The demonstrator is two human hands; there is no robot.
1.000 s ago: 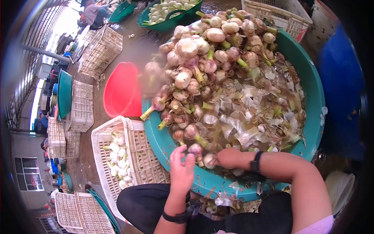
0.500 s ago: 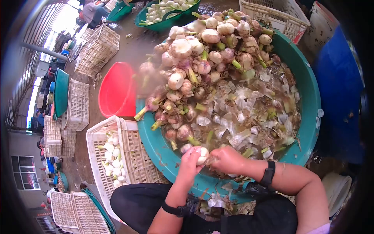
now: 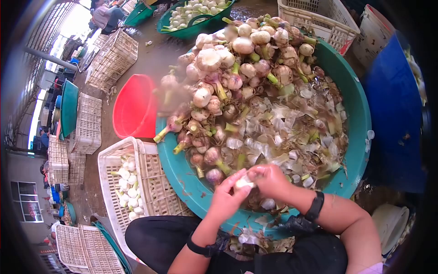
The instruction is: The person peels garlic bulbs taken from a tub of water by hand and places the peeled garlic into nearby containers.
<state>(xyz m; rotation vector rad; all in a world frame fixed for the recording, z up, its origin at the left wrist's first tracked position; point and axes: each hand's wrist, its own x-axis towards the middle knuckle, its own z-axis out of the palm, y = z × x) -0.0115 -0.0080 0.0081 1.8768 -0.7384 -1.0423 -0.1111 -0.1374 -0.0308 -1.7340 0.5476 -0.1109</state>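
Note:
Over the near rim of a large green tub (image 3: pixel 182 185), my left hand (image 3: pixel 228 194) is wrapped round a pale garlic bulb (image 3: pixel 245 182). The fingers of my right hand (image 3: pixel 269 180) are pinched at the top of the same bulb, touching it. Unpeeled garlic bulbs (image 3: pixel 262 68) with stems and roots are heaped at the tub's far left side. Loose skins (image 3: pixel 292 123) float in murky water beside the heap. Peeled white garlic (image 3: pixel 130 187) lies in a white crate to the left.
A white plastic crate (image 3: pixel 157 176) stands against the tub's left side, with a red basin (image 3: pixel 135 107) beyond it. A blue container (image 3: pixel 394 114) is at the right, and another crate (image 3: pixel 319 23) behind the tub. A person (image 3: pixel 107 17) sits far back left.
My left hand has moved from above the rim to take hold of a bulb. Both hands have come together and risen slightly over the tub's near edge.

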